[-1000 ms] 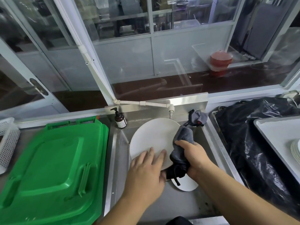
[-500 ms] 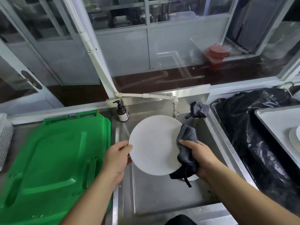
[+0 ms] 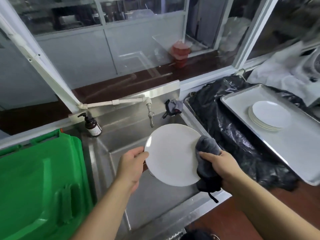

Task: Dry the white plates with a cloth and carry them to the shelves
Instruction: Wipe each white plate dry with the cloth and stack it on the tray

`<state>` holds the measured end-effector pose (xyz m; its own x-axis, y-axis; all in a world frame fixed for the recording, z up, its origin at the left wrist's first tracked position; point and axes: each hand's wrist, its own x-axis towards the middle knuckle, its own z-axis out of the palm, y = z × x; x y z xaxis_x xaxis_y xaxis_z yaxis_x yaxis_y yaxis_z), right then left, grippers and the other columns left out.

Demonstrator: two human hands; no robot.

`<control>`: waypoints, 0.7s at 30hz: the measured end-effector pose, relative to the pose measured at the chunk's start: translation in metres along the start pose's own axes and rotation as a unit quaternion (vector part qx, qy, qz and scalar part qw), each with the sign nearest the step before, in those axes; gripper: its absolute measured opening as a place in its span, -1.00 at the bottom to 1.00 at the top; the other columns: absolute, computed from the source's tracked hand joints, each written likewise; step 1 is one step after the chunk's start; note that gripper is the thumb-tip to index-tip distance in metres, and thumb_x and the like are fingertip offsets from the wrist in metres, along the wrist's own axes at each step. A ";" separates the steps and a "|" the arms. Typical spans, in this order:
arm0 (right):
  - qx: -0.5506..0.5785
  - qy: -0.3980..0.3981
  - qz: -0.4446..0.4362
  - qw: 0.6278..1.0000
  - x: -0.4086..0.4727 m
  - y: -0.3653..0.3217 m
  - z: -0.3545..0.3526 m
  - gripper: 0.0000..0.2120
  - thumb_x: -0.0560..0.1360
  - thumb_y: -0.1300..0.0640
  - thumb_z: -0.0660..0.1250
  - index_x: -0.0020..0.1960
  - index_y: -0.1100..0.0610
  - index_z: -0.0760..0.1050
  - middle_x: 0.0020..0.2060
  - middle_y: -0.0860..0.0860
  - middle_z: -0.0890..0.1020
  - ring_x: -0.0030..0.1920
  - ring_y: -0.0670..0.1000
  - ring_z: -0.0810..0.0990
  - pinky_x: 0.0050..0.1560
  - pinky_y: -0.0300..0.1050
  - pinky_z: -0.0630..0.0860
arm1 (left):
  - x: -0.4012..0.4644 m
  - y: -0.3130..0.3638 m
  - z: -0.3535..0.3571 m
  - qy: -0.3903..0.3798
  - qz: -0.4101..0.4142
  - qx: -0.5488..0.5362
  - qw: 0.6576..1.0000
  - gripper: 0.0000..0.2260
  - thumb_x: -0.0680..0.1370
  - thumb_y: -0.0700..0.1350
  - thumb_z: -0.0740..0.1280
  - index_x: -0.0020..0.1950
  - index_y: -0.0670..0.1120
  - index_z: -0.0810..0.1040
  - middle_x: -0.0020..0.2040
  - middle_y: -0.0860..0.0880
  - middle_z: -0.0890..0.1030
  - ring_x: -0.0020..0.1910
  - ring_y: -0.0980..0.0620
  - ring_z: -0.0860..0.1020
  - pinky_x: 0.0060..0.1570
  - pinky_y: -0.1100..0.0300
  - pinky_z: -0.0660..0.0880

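Observation:
A round white plate [image 3: 170, 154] is held tilted above the steel sink [image 3: 121, 135]. My left hand [image 3: 132, 164] grips its left rim. My right hand [image 3: 219, 164] clutches a bunched grey cloth [image 3: 207, 148] pressed against the plate's right edge, the cloth wrapping behind the rim. A stack of white plates [image 3: 267, 116] rests on a metal tray [image 3: 294, 148] to the right.
A green plastic lid [image 3: 38, 187] lies to the left of the sink. A brown pump bottle [image 3: 92, 126] and the tap [image 3: 150, 116] stand at the sink's back. Another grey cloth [image 3: 174, 107] hangs at the back right corner. Black plastic sheeting [image 3: 233, 135] lies under the tray.
My left hand moved from lying flat over the plate's lower part to gripping its left rim. The plate has been lifted up from the sink. The view has swung right, showing the tray.

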<state>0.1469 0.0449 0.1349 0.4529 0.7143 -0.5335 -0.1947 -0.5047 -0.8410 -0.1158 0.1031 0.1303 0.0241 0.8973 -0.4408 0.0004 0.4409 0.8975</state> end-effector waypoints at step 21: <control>0.145 0.218 -0.051 0.964 -0.076 0.086 -0.424 -0.94 0.52 0.20 0.50 -0.07 0.19 0.66 -0.24 0.11 0.77 -0.27 0.09 0.75 -0.27 -0.08 0.63 | -0.159 -0.045 0.372 -0.253 -0.006 0.118 0.960 -0.78 0.60 -0.33 0.34 0.12 -0.14 0.75 -0.01 -0.15 0.78 -0.12 -0.10 0.73 -0.25 0.17 0.62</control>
<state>0.4649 -0.2585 0.1413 0.7935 0.4490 -0.4109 -0.3359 -0.2399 -0.9108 0.2521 -0.0678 0.1637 0.5045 0.7412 -0.4427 0.2291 0.3794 0.8964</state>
